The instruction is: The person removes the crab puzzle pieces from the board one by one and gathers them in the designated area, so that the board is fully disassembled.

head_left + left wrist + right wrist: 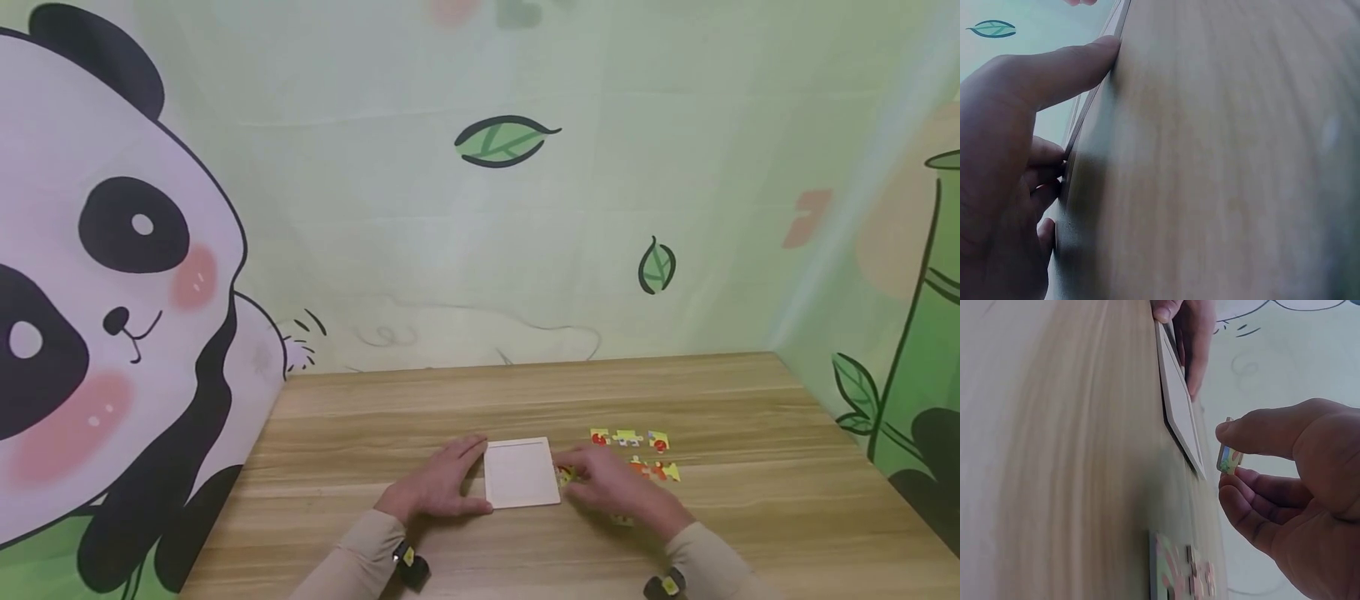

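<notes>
A pale, square, shallow puzzle tray (522, 475) with a raised rim lies flat on the table, its inside bare. My left hand (442, 483) holds its left side, thumb at the near corner and fingers at the far corner. The left wrist view shows that thumb (1088, 65) against the tray's edge. Just off the right side is my right hand (615, 483), which pinches a small, colourful puzzle piece (1230, 459) between thumb and fingers. In the right wrist view the piece is held apart from the tray (1177, 394). Fingers partly cover its picture.
Several bright yellow and red puzzle pieces (628, 437) lie in rows to the right, some hidden behind the right hand and forearm. The wooden table (360, 408) meets a printed panda cloth (375, 208) at the back. Each wrist wears a small black camera.
</notes>
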Demonstrator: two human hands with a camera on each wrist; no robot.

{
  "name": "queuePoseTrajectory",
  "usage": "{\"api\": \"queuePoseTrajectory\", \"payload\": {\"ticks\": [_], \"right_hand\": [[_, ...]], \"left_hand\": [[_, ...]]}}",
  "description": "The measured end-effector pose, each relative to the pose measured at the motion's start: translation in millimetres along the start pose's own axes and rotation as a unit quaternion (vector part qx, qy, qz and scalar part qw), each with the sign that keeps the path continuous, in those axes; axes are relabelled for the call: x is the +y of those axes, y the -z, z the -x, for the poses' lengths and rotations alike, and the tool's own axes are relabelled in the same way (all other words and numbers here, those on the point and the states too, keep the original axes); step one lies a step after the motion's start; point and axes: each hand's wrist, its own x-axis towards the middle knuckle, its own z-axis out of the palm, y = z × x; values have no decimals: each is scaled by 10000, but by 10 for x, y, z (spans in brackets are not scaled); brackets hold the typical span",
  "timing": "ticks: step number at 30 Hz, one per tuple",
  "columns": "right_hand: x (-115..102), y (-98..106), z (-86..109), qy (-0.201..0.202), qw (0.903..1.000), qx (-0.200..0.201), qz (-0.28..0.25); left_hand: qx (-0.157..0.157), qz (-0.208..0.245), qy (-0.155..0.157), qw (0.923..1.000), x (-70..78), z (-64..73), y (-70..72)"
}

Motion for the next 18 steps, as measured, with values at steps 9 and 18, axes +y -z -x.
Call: {"api": "queuePoseTrajectory", "payload": {"ticks": [9,18], "right_hand": [[83,123,144,2,9990,287,349],[167,166,299,-210,9973,465,532]], "left_hand": [[48,31,-24,10000,-3,-9,7],[105,4,-84,9999,3,-7,1]]}}
